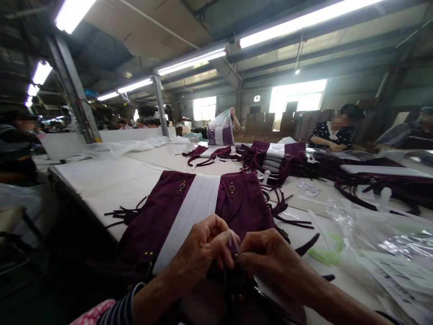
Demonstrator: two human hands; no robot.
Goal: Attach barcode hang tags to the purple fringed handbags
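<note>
A dark purple bag (246, 203) with a white paper band (192, 212) round its middle lies on the white table (108, 180) right in front of me. My left hand (203, 248) and my right hand (267, 257) meet over its near edge. Both pinch a small clear piece of plastic (233, 241) between fingertips. Purple fringe strips (125, 214) hang off the bag's left side. The bag's lower part is hidden under my hands.
More purple bags (277, 155) and straps lie stacked at mid-table. Clear plastic bags and printed sheets (389, 253) sit to the right. A person at the far end holds up a bagged purse (219, 131). Other people sit at the right and left.
</note>
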